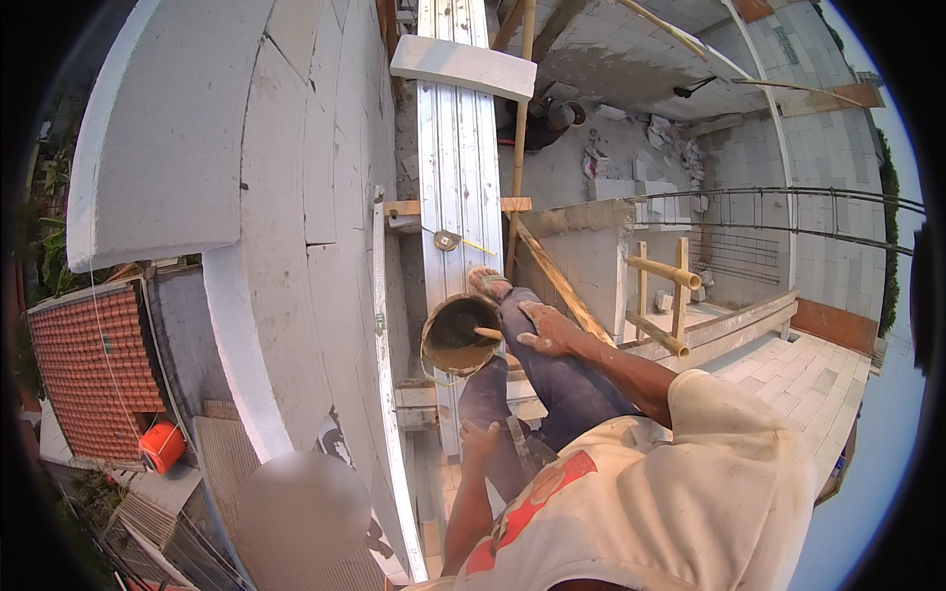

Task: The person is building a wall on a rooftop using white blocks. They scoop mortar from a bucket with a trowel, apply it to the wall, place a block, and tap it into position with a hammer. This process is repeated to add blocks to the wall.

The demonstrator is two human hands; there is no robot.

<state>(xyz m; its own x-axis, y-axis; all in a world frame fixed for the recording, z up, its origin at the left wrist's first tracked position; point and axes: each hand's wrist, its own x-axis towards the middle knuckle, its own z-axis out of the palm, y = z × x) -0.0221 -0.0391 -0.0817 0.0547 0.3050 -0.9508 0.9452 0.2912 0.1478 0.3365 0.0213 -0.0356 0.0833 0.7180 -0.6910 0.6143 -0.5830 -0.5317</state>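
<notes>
My right hand (547,330) rests on my right knee, its dusty fingers spread over the dark trouser leg and holding nothing. Lower down, my left hand (480,440) lies on my left leg, apparently flat and without any object. Just ahead of my legs stands a round bucket (430,347) with grey mortar inside. A light wooden tool handle (488,334) sticks out of it toward my right leg; the tool's other end is hidden. My sandalled foot (489,283) is on the metal plank (460,177). Beyond it lies a round tape measure (446,239) with a short yellow strip out.
A pale block (463,67) lies across the plank. A block wall (310,197) rises at left, beside a long straight bar (382,315). Bamboo poles (522,128) and a bamboo frame (662,286) stand right. Below, another person (547,123) is partly hidden. An orange bucket (162,447) hangs outside.
</notes>
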